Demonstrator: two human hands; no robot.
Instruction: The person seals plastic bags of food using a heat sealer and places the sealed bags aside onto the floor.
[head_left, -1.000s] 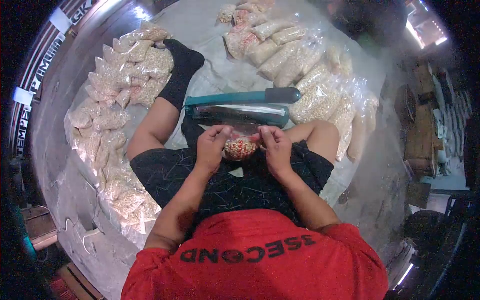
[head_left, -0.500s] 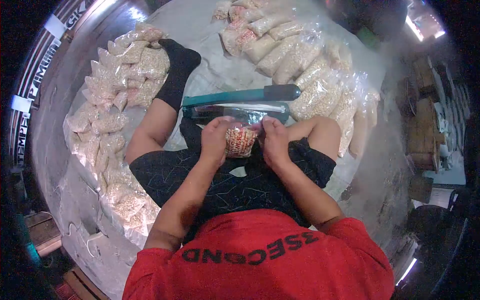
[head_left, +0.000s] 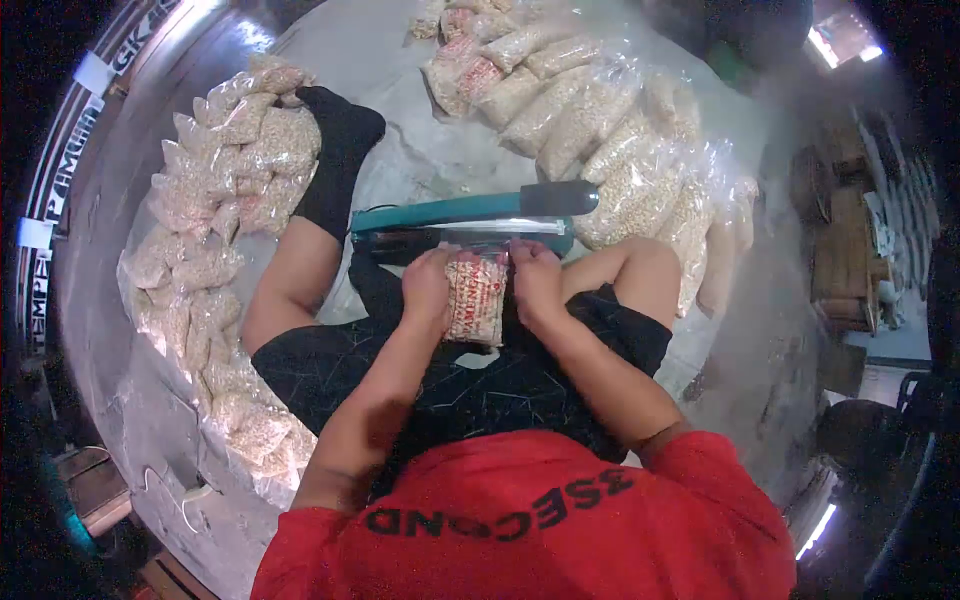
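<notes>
Between my hands hangs a clear plastic bag (head_left: 476, 302) filled with pale beans or grains and printed in red. My left hand (head_left: 427, 288) pinches its upper left corner. The upper right corner is in the closed fingers of my right hand (head_left: 537, 282). Just beyond the hands, a teal hand-lever bag sealer (head_left: 440, 212) with a black handle end lies crosswise, its lever raised above the base. The bag's top edge is close to the sealer's front; I cannot tell whether it lies on the sealing strip.
Filled bags (head_left: 240, 160) lie in a curved row on the left. More filled bags (head_left: 590, 110) are laid out at the far right side of the pale floor sheet (head_left: 420, 150). My crossed legs surround the bag and sealer. Stacked brown boxes (head_left: 845, 260) stand at the right.
The bag's top has been drawn flatter toward the sealer, and its filled body now hangs longer with more red print facing up. Both hands still grip it. The view has shifted slightly.
</notes>
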